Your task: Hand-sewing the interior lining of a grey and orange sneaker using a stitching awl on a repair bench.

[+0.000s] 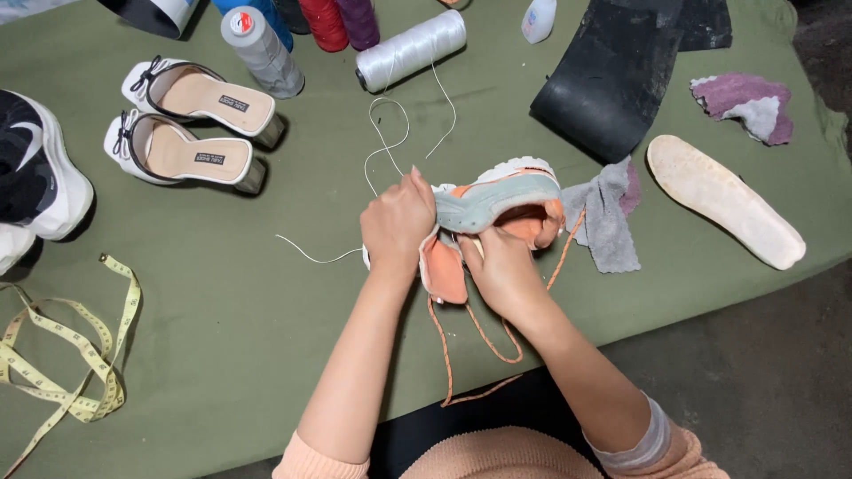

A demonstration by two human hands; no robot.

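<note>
Two hands grip sneaker [497, 204] | orange, grey-soled, laces loose | fingers [417, 191] curled around it

Two white heeled sandals [186, 120]. One orange sneaker [497, 217]. One black-and-white sneaker [40, 168]. One white thread spool [410, 49] lying; at least four more spools [262, 40] upright, partly cropped. One yellow tape measure [71, 355]. One insole [723, 200]. Two cloths [608, 222]. One black rubber sheet [612, 75].
</note>
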